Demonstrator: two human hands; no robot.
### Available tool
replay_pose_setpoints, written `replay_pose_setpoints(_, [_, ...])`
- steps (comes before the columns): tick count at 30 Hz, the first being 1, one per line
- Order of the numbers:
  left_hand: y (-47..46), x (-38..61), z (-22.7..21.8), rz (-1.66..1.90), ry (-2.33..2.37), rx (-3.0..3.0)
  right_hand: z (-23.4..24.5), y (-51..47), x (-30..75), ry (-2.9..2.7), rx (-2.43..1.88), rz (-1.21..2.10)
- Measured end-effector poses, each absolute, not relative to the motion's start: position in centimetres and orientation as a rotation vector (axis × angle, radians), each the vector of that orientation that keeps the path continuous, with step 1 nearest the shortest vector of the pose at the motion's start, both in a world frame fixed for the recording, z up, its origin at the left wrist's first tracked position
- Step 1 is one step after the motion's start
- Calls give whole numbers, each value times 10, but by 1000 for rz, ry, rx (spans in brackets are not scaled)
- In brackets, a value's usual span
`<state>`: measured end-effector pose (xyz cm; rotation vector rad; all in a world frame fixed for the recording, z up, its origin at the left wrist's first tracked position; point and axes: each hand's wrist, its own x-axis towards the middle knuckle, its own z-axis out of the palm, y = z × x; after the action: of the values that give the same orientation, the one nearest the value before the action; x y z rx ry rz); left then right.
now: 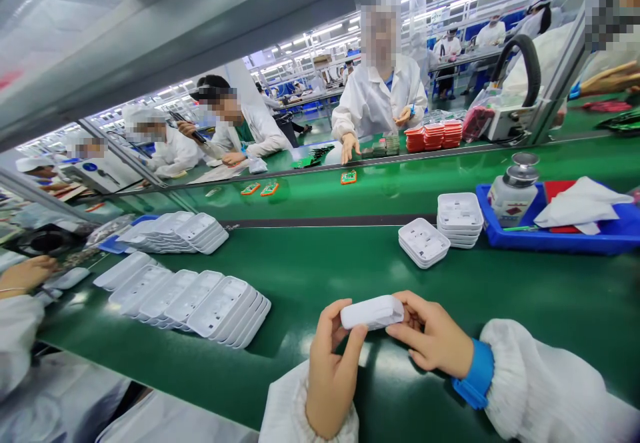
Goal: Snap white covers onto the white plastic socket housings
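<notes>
Between my two hands, just above the green bench, is a white plastic casing (pixel 371 312), seen edge-on. My left hand (pixel 334 363) pinches its left end between thumb and fingers. At the other end, my right hand (pixel 436 336) grips it with thumb and fingertips; a blue wrist strap (pixel 475 373) sits at that wrist. To the left lie overlapping stacks of white plastic shells (pixel 220 306), their moulded insides facing up. Beyond my hands is a small stack of similar shells (pixel 424 243), with a taller stack (pixel 460 220) beside it.
A blue tray (pixel 555 240) at the right holds a pump bottle (pixel 515 193) and white wipes (pixel 580 206). Behind the bench runs a green conveyor (pixel 310 196) carrying orange-edged circuit boards (pixel 349 176). A co-worker's hand (pixel 350 148) reaches toward it; another co-worker's arm (pixel 23 283) is at far left.
</notes>
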<state>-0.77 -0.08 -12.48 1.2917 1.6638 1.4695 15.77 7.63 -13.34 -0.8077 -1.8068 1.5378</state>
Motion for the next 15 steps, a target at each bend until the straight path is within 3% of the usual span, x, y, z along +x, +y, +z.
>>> replay_pose_setpoints(8, [-2,-9,-127,1371,1779,1538,-131,78,159,-1928,-836,1349])
replay_pose_setpoints(15, [-1,-9,-125,1315,1760,1572,-130,77,160,-1878,-823,1413])
